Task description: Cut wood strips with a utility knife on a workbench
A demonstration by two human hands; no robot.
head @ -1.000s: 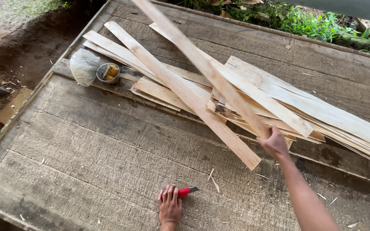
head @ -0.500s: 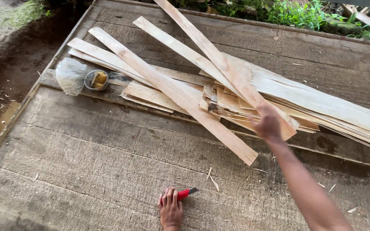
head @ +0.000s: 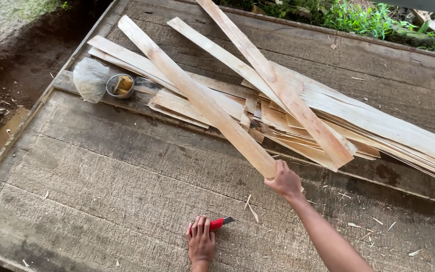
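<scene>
Right hand (head: pixel 284 180) grips the near end of a long pale wooden slat (head: pixel 197 95).
Fingers curl around that slat, which slants across the stacked slat pile (head: pixel 378 123); left hand (head: pixel 201 242), below the slat's near end, presses flat on a red utility knife (head: pixel 218 222).

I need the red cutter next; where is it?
In the head view, the red cutter lies low on the wooden platform, under the left hand, near the right hand gripping a slat.

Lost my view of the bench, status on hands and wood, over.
Right hand gripping near end of long strip. Left hand flat on red knife on bench. Strip crosses pile; bag and tin beside far end.
</scene>
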